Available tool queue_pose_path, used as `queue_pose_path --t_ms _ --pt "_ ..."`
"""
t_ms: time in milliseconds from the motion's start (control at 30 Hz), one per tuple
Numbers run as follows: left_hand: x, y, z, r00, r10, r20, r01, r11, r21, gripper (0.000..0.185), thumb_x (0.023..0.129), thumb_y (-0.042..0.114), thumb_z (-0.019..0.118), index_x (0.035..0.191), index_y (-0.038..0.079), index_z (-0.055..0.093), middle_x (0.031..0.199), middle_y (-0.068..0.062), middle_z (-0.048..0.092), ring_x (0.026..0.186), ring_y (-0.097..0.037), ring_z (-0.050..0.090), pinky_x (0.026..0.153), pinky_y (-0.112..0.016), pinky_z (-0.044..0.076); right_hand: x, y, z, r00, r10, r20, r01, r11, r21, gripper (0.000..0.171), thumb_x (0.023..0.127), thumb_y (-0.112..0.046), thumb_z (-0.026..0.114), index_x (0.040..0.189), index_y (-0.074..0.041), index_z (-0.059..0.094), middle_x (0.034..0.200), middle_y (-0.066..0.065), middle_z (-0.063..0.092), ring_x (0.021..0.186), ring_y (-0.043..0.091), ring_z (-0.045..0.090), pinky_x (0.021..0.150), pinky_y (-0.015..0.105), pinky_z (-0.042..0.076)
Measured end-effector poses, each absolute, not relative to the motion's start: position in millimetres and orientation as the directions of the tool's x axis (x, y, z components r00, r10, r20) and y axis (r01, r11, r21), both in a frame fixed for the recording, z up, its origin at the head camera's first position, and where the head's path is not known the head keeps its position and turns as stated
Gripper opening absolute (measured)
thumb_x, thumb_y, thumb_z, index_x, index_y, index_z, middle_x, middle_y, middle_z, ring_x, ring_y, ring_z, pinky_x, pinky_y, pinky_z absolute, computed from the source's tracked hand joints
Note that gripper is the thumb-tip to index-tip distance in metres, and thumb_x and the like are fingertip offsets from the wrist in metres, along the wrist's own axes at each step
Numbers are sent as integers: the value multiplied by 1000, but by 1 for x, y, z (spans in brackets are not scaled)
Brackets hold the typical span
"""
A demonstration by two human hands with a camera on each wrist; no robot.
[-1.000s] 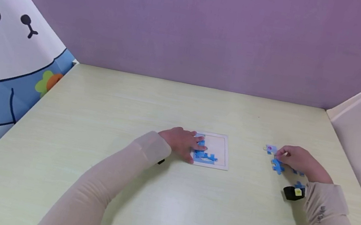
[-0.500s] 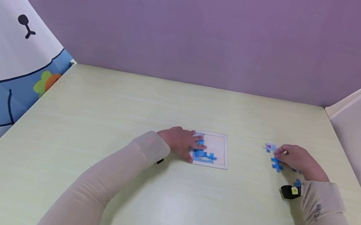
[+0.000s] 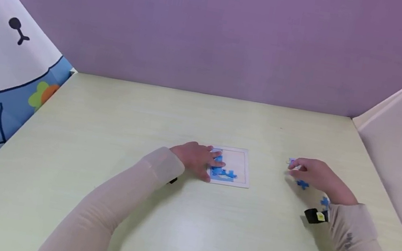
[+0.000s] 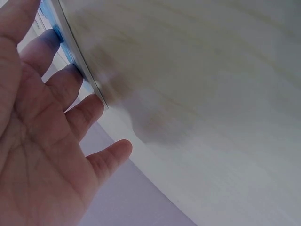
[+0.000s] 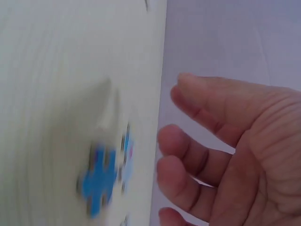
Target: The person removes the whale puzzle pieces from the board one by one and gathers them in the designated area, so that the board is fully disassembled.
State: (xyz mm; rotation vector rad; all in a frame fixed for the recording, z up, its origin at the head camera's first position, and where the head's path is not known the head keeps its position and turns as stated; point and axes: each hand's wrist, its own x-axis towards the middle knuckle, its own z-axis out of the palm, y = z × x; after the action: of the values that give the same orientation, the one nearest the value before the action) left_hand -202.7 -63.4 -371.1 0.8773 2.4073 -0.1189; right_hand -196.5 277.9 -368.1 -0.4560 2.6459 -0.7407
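Here your left hand [image 3: 197,158] lies flat, fingers straight, on the one puzzle tray [image 3: 238,166] mid-bench [image 3: 104,136], while your right hand [image 3: 315,175] hovers loosely curled, holding nothing, above three loose blue puzzle pieces [image 3: 302,184]; no writing is legible.

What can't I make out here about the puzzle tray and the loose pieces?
- Puzzle tray: the left hand covers its left part in the head view.
- Loose pieces: partly hidden under the right hand; count unclear.
- Right wrist view: motion blur hides the blue piece outline.
- Printed picture: too small.
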Motion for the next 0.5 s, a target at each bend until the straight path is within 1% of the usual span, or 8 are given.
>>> queue_pose_path --t_ms 100,200,333,500 --pt "-202 -65 -370 -627 565 -537 613 783 107 68 91 47 61 149 39 27 158 10 14 146 -20 11 113 -51 20 -192 260 -364 -880 -421 -220 -240 794 -559 21 93 -14 61 109 -1 64 80 3 59 63 16 48 57 32 42" --pt "-201 -66 -369 -626 564 -538 613 783 106 67 91 47 60 149 39 27 159 9 14 146 -20 11 113 -51 20 -188 242 -363 -876 -439 -198 -270 789 -552 23 92 -12 62 112 -1 65 81 3 60 63 16 48 57 32 42" --pt "-200 -66 -366 -625 559 -545 610 785 105 67 91 47 60 149 38 28 159 9 15 146 -20 11 113 -51 20 -185 221 -365 -856 -480 -189 -321 783 -533 29 90 -12 64 117 -2 64 81 2 62 63 14 47 58 30 41" --pt "-200 -65 -366 -625 563 -541 615 782 103 66 92 47 59 149 39 27 159 9 14 146 -20 12 113 -51 20 -181 197 -367 -838 -501 -215 -348 796 -496 36 89 -14 66 124 -5 63 71 -2 55 55 11 40 52 26 34"
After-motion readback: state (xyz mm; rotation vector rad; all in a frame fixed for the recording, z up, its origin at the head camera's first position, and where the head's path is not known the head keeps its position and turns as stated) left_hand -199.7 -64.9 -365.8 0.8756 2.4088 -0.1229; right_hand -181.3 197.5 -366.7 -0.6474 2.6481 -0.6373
